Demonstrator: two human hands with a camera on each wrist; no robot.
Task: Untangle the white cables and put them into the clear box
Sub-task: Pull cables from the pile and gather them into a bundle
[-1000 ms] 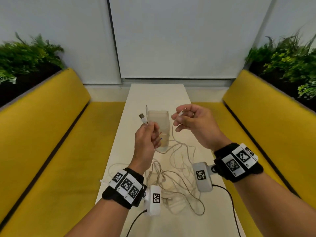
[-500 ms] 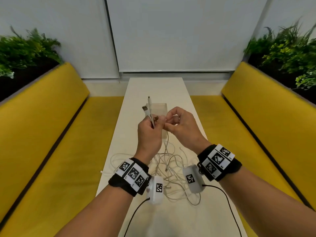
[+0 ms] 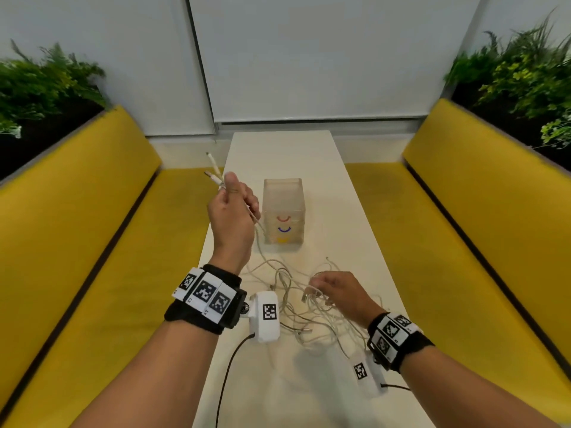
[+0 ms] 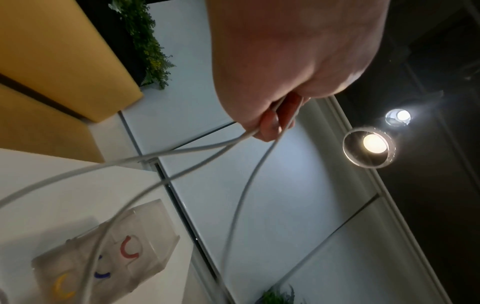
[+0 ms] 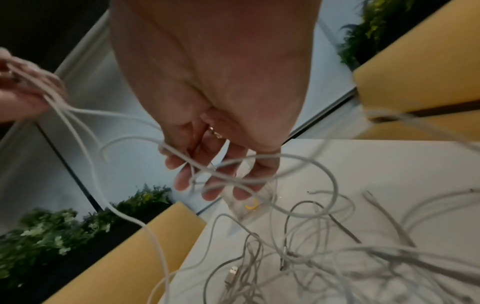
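White cables (image 3: 296,304): L hand (image 3: 231,217) pinching ends; R hand (image 3: 336,291) spread, fingers in tangle.

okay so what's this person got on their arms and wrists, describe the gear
Both forearms are bare, no sleeves. Each wrist wears a black band topped with white tiles printed with black square codes, plus a white camera pod bearing one code and trailing a black cable.
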